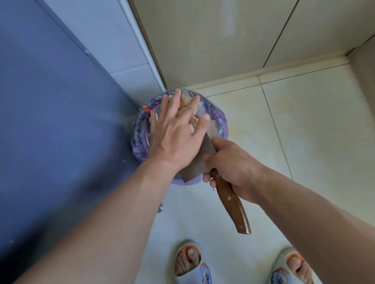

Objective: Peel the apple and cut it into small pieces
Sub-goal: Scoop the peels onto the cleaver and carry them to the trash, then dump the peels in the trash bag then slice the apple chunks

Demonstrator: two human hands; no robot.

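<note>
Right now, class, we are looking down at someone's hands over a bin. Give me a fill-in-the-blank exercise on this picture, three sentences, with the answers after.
1. The right hand holds a knife by its ____ handle.
2. The left hand, fingers spread flat, is over the blade and a bin lined with a ____ bag.
3. The bin stands on the floor in a ____ beside a blue panel.

Answers: wooden; purple; corner
</note>
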